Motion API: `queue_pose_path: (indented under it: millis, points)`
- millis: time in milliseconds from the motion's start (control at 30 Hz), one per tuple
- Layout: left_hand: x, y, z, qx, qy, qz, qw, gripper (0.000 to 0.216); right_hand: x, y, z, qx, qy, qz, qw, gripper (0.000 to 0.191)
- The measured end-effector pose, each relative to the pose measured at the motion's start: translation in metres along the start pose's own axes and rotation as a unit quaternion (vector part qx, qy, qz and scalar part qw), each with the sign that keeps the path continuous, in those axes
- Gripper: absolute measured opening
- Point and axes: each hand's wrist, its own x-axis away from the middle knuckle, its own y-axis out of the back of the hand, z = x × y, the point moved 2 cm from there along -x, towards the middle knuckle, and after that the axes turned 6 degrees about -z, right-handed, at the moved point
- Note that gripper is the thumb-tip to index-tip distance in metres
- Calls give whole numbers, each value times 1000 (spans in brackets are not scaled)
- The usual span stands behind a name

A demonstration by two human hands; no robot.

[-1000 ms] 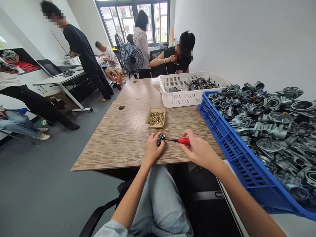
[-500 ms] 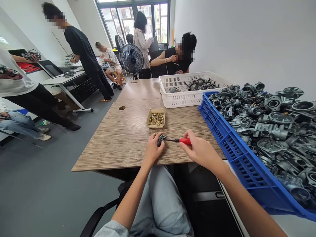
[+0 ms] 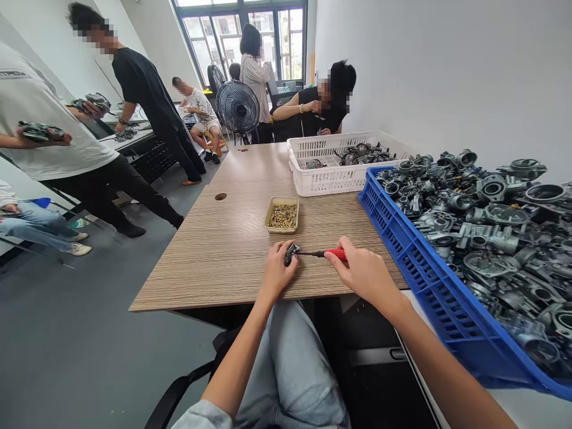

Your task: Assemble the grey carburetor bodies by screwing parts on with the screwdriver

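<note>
My left hand (image 3: 277, 268) is closed around a small dark metal carburetor part (image 3: 290, 255), holding it just above or against the tabletop near the front edge. Fingers and palm cover much of the part. From the right, my right hand (image 3: 364, 271) grips the red handle of a screwdriver (image 3: 333, 254). Its dark shaft lies roughly level and the tip meets the part's right side; the exact contact point is too small to make out. Just beyond my hands sits a small beige tray (image 3: 267, 221) of brass-coloured screws or similar small pieces.
A blue crate (image 3: 402, 250) heaped with carburetors stands along the right. Behind it, a white basket (image 3: 322, 182) holds more metal parts. One co-worker (image 3: 319, 110) sits across the wooden table (image 3: 192, 256); another person (image 3: 58, 131) walks at left carrying parts. A fan (image 3: 238, 106) stands beyond.
My hands, the carburetor part and the screwdriver stay almost in place. At left, the person in the white shirt has stepped to the right with the parts.
</note>
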Motion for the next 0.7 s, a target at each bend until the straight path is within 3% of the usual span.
queue_pose_path:
  millis: [200, 300, 500, 600, 700]
  points:
    - [0, 0, 1, 0, 1, 0, 1000, 48, 5, 1, -1, -186, 106, 33, 976, 14]
    - [0, 0, 2, 0, 0, 2, 1000, 49, 5, -1, 1, -125, 70, 19, 990, 13]
    - [0, -1, 1, -5, -3, -2, 1000, 49, -1, -2, 3, 39, -10, -2, 999, 32]
    - [0, -1, 1, -5, 0, -2, 1000, 48, -1, -2, 0, -3, -1, 1, 1000, 28]
    - [0, 0, 1, -5, 4, 0, 1000, 47, 1, -1, -2, -136, 60, 19, 989, 18]
